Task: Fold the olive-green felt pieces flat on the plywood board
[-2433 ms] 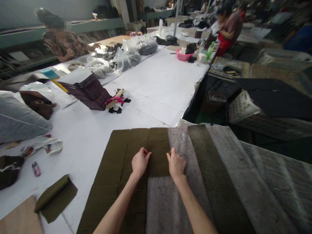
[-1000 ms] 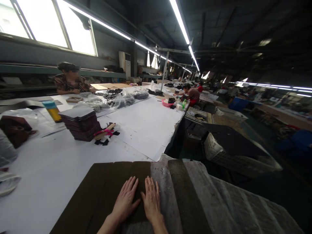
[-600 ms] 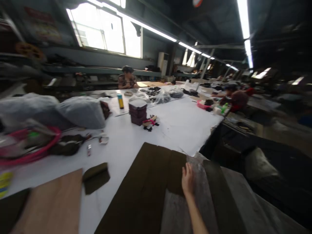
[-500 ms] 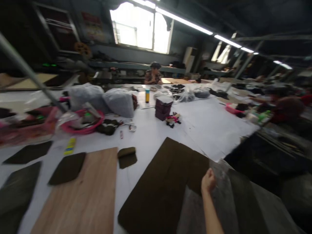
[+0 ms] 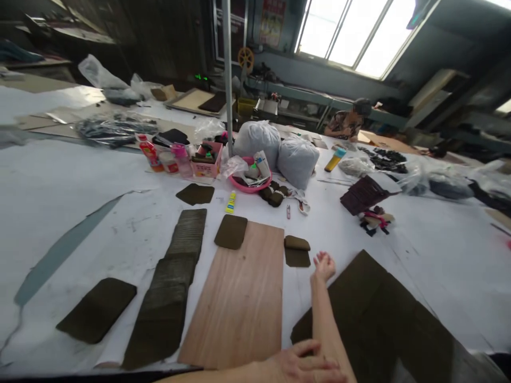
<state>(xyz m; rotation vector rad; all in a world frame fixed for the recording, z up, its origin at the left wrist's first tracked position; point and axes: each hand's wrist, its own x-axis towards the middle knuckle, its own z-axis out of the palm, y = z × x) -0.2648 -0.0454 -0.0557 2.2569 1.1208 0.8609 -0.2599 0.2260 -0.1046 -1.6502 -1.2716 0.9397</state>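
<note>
R hand (image 5: 324, 266): fingers loosely curled, can't tell if pinching anything. Olive sheet (image 5: 371, 314) is at its 4 o'clock, partly under R forearm (image 5: 325, 311); folded pc (image 5: 297, 258) at 9-10, near but apart. L hand (image 5: 297, 367) at 6-7, fingers spread, overlapping R forearm. Vs 0.5 s ago: R hand was at sheet's R edge, now past its L side; L hand now in view; cam swung L.

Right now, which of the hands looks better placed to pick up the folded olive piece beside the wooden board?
Probably the right hand: it is close beside the folded olive piece, while the left hand is lower in view, overlapping the right forearm and farther off.
</note>
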